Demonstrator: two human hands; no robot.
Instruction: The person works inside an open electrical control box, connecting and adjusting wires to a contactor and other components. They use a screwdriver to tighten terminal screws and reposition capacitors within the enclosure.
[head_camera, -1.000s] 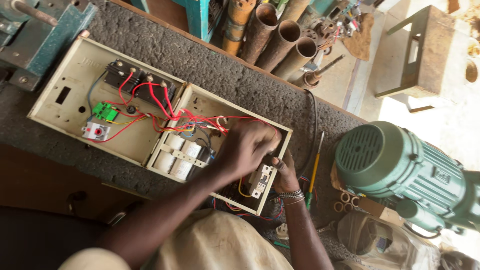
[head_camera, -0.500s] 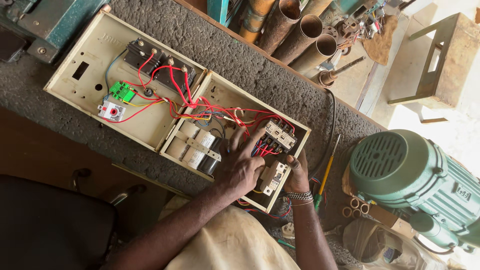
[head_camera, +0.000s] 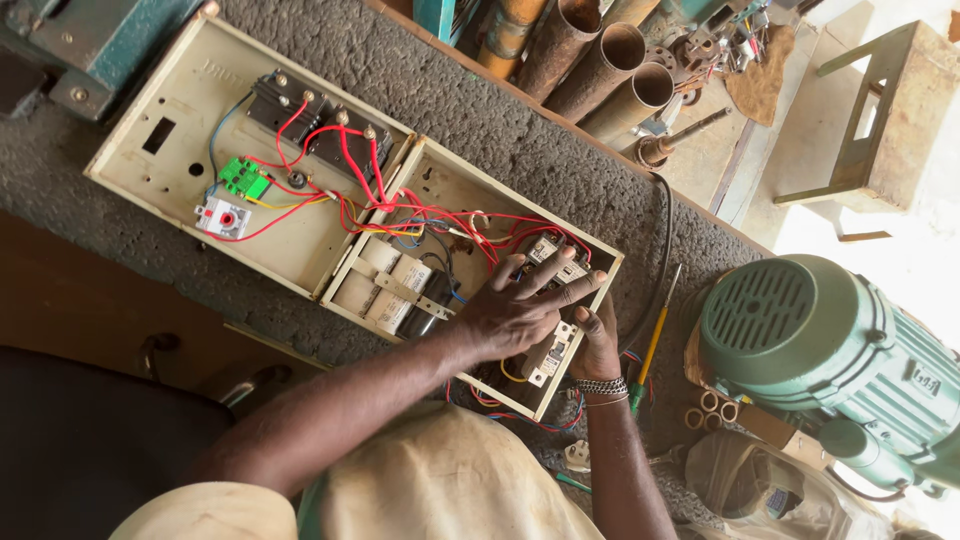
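— Left hand?
— Fingers spread, resting on the white breaker inside the beige switch box on the bench.
— Right hand?
— Beside the breaker; grip hidden, cannot tell.

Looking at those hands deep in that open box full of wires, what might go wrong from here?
1. The left hand lies spread over the red wires and a white breaker; a wire might snag or pull loose.
2. The right hand grips the box at its edge, so the box might shift on the rough bench.
3. The screwdriver lies loose beside the box and might get knocked off.
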